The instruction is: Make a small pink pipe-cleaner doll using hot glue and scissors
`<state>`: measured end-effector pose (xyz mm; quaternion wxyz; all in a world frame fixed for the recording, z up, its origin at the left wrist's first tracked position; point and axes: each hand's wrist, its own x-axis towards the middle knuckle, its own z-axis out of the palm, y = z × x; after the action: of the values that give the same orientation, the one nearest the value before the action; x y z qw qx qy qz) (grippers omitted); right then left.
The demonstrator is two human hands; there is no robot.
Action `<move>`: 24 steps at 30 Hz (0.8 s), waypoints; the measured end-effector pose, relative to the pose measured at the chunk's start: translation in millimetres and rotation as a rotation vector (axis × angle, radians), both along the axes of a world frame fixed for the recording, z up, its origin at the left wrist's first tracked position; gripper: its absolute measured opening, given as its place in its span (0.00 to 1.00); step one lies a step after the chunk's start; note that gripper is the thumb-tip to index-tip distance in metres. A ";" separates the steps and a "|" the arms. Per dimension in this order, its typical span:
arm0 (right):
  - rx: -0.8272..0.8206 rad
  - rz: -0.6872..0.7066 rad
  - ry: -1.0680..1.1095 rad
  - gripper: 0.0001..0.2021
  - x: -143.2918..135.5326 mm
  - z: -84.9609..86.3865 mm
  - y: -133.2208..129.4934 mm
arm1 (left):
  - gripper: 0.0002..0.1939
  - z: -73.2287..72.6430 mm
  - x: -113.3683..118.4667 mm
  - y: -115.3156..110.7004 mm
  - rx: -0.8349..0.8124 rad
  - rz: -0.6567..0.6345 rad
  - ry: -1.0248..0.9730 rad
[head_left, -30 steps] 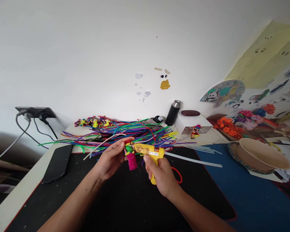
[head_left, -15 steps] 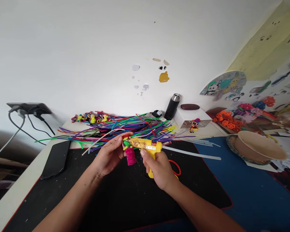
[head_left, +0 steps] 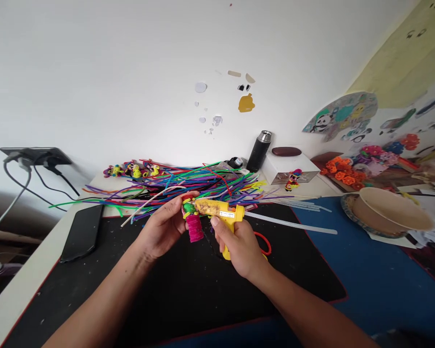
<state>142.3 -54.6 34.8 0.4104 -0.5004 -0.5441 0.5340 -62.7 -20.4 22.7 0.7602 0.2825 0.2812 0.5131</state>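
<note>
Between the thumb and fingers of my left hand (head_left: 165, 227) is a small pipe-cleaner figure (head_left: 195, 228), with a magenta coiled lower part and green, yellow and red above. My right hand (head_left: 239, 244) is wrapped round the handle of a yellow hot glue gun (head_left: 223, 212). Its nozzle end points left and meets the figure's green part; whether it touches cannot be made out. From the back of the gun a long translucent glue stick (head_left: 293, 223) sticks out to the right. Both hands are above the black mat (head_left: 188, 299).
Loose pipe cleaners (head_left: 174, 186) lie in a heap behind my hands. A black flask (head_left: 260, 151) and a white box (head_left: 290, 166) stand by the wall. On the left is a black phone (head_left: 82, 234); on the right, a bowl (head_left: 395, 210). Red scissor handles (head_left: 264, 243) lie beside my right hand.
The view has tipped down slightly, so things sit a little higher in the frame. My hands keep their grips, and the glue gun's nozzle stays at the figure's green part.
</note>
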 end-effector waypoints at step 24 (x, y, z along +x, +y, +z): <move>-0.030 -0.011 0.012 0.30 3.6 -1.7 0.8 | 0.22 1.2 3.0 0.3 0.020 0.048 0.061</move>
<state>146.0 -53.8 33.1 0.4091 -0.5062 -0.5308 0.5427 -59.7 -20.1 23.9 0.7357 0.2988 0.3060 0.5252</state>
